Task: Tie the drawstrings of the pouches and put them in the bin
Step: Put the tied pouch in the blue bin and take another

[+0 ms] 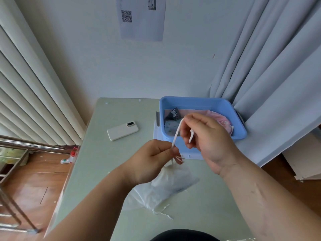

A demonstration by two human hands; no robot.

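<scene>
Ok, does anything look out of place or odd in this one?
A small red-capped bottle lies on its side on the floor beside the table, as if dropped. Otherwise nothing stands out: the left hand and right hand pinch the drawstring of the white pouch, and the blue bin stands level.

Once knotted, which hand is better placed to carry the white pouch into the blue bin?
Probably the right hand: it holds the drawstring close to the blue bin, while the left hand pinches it farther off, above the white pouch.

Phone (pixel 122 130) left of bin (pixel 201 101); pouches (pixel 224 121) inside.
</scene>
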